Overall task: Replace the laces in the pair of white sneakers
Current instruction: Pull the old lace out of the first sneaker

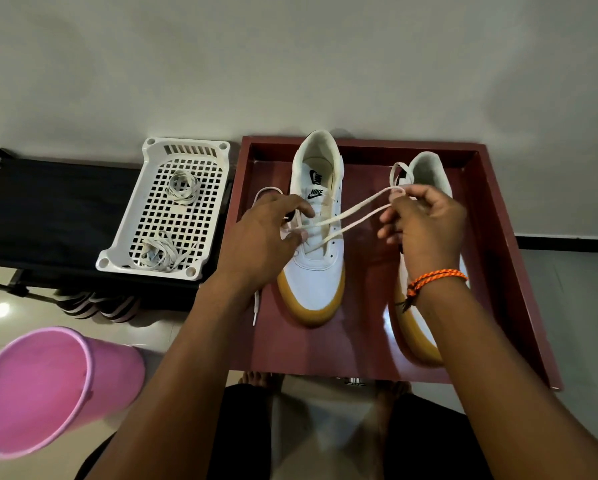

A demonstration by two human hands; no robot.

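Nearest, the right hand (425, 230) pinches the lace (353, 216) and draws it taut — probably to pull slack through the eyelets. The left hand (266, 233) pinches the lace at the left sneaker (316, 237), steadying it inside the red tray (498, 216); the other sneaker (425, 174) waits beside.

1. Two white sneakers, the left sneaker (316, 237) and the right sneaker (425, 174), stood in a dark red tray (498, 237).
2. The left hand (262, 233) pinched a lace (353, 211) at the left sneaker's eyelets.
3. The right hand (425, 223) held the lace's looped strands taut.
4. A white basket (124, 244) beside the tray held loose laces (183, 185).
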